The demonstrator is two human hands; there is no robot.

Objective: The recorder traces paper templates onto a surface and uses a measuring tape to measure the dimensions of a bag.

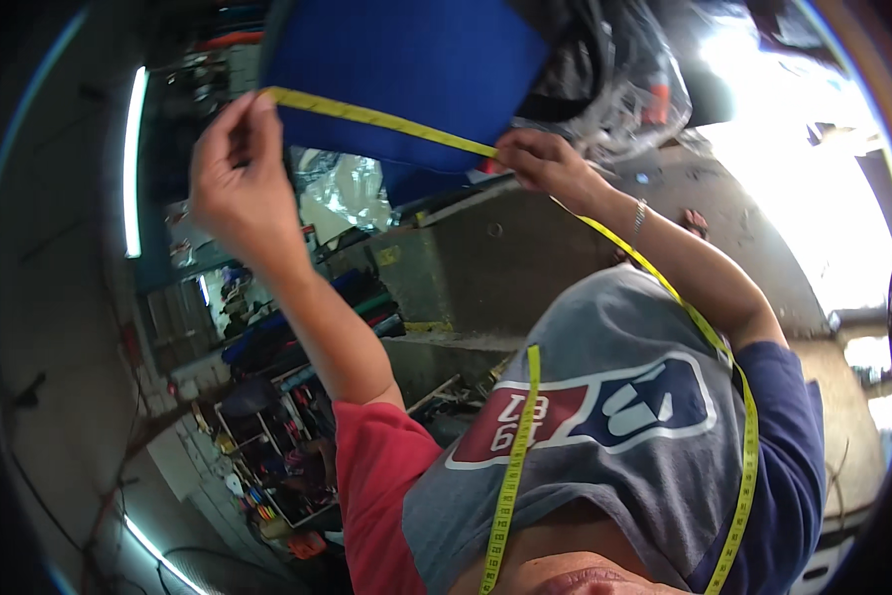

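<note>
A yellow tape measure (381,120) is pulled taut between my two hands, slanting down to the right in front of a large piece of blue cloth (406,55). My left hand (239,188) is closed, pinching the tape's end between thumb and fingers by the cloth's left edge. On the other side my right hand (550,164), a bracelet at its wrist, grips the tape near the cloth's lower right corner. From there the tape runs along my right forearm and up over my shoulder. Its other end hangs down over my grey shirt (604,317).
Clear plastic bags (654,99) lie right of the blue cloth. Folded dark cloths (366,309) are stacked below my left forearm. Lower left stands a rack (277,446) crowded with small items. A lit tube lamp (134,164) is at the left, and strong daylight comes in at the right.
</note>
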